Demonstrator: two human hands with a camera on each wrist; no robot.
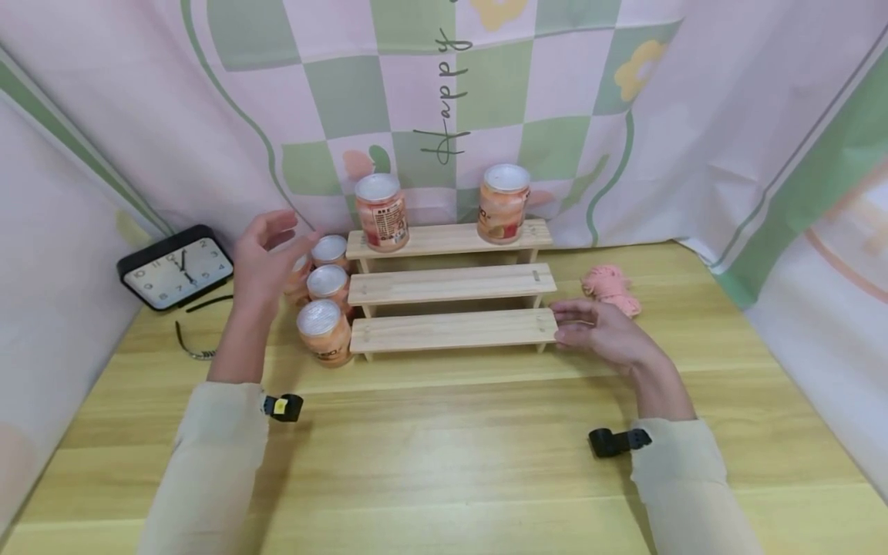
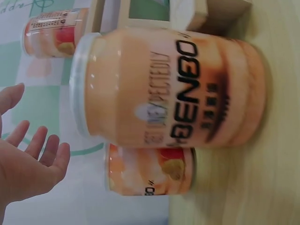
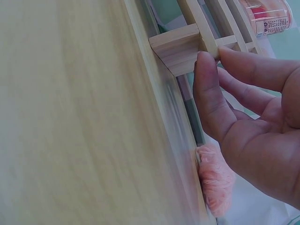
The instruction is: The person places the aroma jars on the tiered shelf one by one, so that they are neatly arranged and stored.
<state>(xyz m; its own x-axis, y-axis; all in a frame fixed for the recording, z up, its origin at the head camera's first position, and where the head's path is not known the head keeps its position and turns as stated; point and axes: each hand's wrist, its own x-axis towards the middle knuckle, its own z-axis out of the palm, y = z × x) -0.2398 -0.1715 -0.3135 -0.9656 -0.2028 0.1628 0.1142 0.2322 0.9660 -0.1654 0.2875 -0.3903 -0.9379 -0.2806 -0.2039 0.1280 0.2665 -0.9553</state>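
A three-step wooden shelf stands at the back of the table. On its top step are two peach-coloured cans with pale lids, a left can and a right can. Several like cans stand grouped at the shelf's left end, the front can nearest me. My left hand hovers above that group, fingers spread and holding nothing; the left wrist view shows the hand apart from the large can. With thumb and fingertips my right hand pinches the right end of the lowest step.
A black-framed clock lies tilted at the left, beside dark cord-like pieces. Pink yarn rests right of the shelf, behind my right hand. A patterned curtain hangs close behind the shelf.
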